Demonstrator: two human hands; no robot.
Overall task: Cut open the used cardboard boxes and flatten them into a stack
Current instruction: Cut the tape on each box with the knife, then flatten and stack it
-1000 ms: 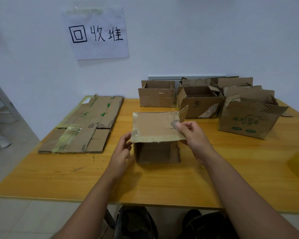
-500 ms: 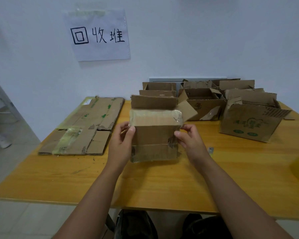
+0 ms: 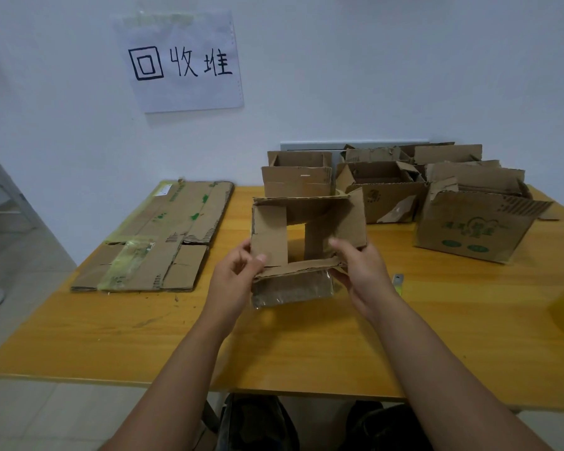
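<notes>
One head-worn camera is looking forward and down over the near edge of the wooden table (image 3: 306,353), facing the white wall (image 3: 372,76). It is sitting close, both forearms reaching in from the bottom, wide lens bending the table's edges. No second view is sharing this scene.

Both bare forearms reach from the near edge toward the far side, converging slightly. The left hand (image 3: 238,271) is raised, thumb on top and fingers curled in a pinch. The right hand (image 3: 360,271) mirrors it at the same height, fingers closed in a grip.
</notes>
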